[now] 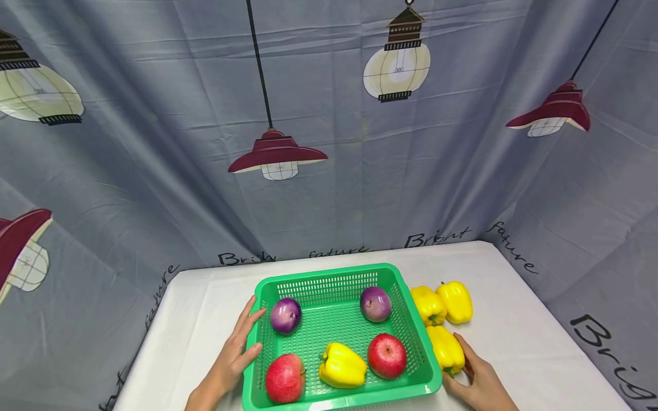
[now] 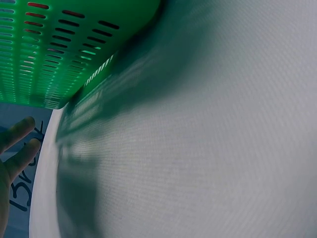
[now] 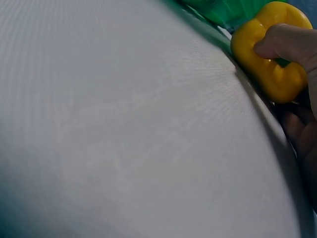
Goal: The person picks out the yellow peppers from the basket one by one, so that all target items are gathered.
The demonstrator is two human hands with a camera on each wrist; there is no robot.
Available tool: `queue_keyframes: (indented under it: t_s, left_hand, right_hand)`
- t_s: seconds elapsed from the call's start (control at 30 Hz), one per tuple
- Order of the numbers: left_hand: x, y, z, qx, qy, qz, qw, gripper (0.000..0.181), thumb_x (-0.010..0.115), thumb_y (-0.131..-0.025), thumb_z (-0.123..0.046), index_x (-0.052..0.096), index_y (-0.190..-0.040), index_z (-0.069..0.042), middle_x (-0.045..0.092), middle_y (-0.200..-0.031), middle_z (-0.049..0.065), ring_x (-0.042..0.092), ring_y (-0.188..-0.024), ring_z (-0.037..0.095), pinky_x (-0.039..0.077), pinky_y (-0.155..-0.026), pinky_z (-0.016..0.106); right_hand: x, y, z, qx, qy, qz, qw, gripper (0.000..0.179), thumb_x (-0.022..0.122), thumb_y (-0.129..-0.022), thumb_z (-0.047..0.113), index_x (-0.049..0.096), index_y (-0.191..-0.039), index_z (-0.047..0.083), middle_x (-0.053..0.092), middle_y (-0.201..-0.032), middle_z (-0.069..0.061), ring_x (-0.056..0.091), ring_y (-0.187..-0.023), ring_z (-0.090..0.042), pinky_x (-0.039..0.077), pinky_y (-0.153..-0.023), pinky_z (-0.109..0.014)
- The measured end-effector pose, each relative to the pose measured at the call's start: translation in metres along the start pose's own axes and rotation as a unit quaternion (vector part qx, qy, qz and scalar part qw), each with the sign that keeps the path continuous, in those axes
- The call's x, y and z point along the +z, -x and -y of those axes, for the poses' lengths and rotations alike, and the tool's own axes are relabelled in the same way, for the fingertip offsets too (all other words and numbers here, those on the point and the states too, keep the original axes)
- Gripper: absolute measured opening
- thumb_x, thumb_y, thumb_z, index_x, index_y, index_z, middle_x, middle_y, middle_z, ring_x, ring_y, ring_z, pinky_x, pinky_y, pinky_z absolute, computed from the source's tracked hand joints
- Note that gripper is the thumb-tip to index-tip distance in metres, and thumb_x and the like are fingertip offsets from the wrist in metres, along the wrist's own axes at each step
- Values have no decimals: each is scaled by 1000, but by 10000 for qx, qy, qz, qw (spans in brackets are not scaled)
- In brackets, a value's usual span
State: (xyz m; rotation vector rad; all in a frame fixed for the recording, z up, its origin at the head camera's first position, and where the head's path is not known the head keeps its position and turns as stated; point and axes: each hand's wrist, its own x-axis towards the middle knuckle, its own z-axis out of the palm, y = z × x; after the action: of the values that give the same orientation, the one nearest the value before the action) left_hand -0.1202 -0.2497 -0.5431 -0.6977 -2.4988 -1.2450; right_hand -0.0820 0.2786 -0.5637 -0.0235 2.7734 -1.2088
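A green perforated basket (image 1: pixel 329 328) sits on the table. In it are two red apples (image 1: pixel 387 356), a yellow bell pepper (image 1: pixel 342 366) and two round purple, onion-like vegetables (image 1: pixel 376 304). My left hand (image 1: pixel 228 362) is at the basket's left rim with fingers spread and extended; some fingertips reach over the edge. To the right of the basket, my right hand (image 1: pixel 478 379) holds another yellow bell pepper (image 1: pixel 445 349) between thumb and fingers. In the right wrist view the thumb (image 3: pixel 285 44) lies across that pepper (image 3: pixel 247 44); the other fingers are partly hidden.
Two more yellow bell peppers, one against the basket (image 1: pixel 428 304) and one farther right (image 1: pixel 456 302), lie behind the held one. White cloth (image 1: pixel 519 342) covers the table. A grey curtain (image 1: pixel 329 217) with printed lamps hangs behind and at both sides.
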Motion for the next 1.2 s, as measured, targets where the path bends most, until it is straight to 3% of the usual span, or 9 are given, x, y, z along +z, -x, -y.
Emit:
queue_keyframes:
  t_s: [0.27, 0.6, 0.73, 0.83, 0.97, 1.07, 1.2]
  left_hand:
    - [0, 0, 1, -7, -16, -15, 10000, 63, 54, -89, -13, 44, -151, -9, 16, -167, 11, 21, -151, 20, 34, -97, 74]
    - [1, 0, 3, 23, 18, -27, 10000, 63, 54, -89, -12, 44, -151, -8, 16, -167, 10, 20, -151, 19, 33, -96, 75]
    - [1, 0, 2, 10, 33, -40, 10000, 63, 54, -89, -13, 44, -152, -9, 16, -167, 10, 20, -151, 18, 33, -96, 75]
    - [2, 0, 2, -20, 67, -40, 10000, 63, 53, -90, -13, 43, -152, -9, 16, -167, 9, 20, -151, 18, 32, -97, 75]
    - [2, 1, 1, -38, 62, -39, 10000, 63, 53, -90, -13, 43, -152, -10, 16, -167, 10, 20, -151, 17, 33, -97, 75]
    - [2, 1, 1, -25, 35, -56, 10000, 63, 53, -90, -13, 44, -152, -10, 17, -167, 10, 21, -151, 17, 33, -96, 75]
    - [2, 1, 1, -12, 14, -79, 10000, 62, 53, -90, -13, 44, -151, -9, 18, -167, 10, 22, -151, 19, 33, -96, 75]
  right_hand:
    - [2, 0, 4, 302, -1, 232, 9993, 117, 82, -81, 47, 11, -159, -6, 30, -158, -29, 38, -139, -46, 40, -107, -47]
    - [1, 1, 5, 748, -444, 412, 9954, 123, 83, -81, 48, 2, -160, 0, 20, -162, -26, 27, -145, -46, 34, -111, -44]
    - [0, 4, 5, 746, -767, 197, 9941, 123, 85, -79, 45, 5, -161, 1, 21, -163, -24, 28, -145, -44, 38, -107, -34]
    - [-1, 7, 7, 529, -1079, -132, 9927, 120, 87, -78, 39, 9, -161, 0, 25, -162, -23, 31, -144, -39, 40, -101, -17]
    - [-8, 12, 7, -84, -1408, -602, 9882, 111, 87, -80, 26, 16, -160, -1, 29, -160, -25, 35, -140, 0, 35, -95, -6]
    - [-16, 14, 8, -715, -1454, -964, 9821, 100, 84, -83, 14, 21, -160, 2, 29, -161, -21, 31, -129, 19, 36, -98, -8]
    - [-30, 10, 16, -1381, -1428, -1266, 9719, 93, 79, -86, 1, 24, -161, 9, 29, -163, -7, 27, -137, 13, 36, -100, -10]
